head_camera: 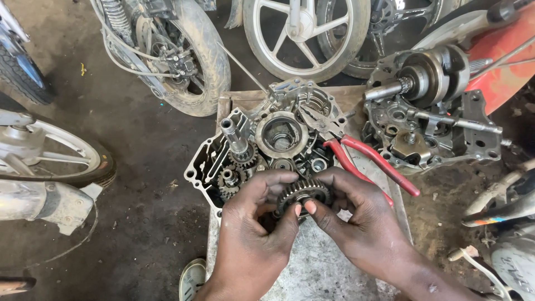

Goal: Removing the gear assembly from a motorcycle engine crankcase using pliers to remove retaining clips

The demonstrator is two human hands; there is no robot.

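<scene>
My left hand and my right hand together grip a toothed metal gear, thumbs meeting under its centre. The gear is held just in front of an open engine crankcase half that lies on a metal tray. Inside the case stand a gear shaft with smaller gears and a large round bearing seat. Red-handled pliers rest on the case's right side, beside my right hand.
A second crankcase half with crankshaft lies to the right. Motorcycle wheels and a tyre stand behind; another wheel and exhaust are left. A red body panel is at far right. The floor is dirty concrete.
</scene>
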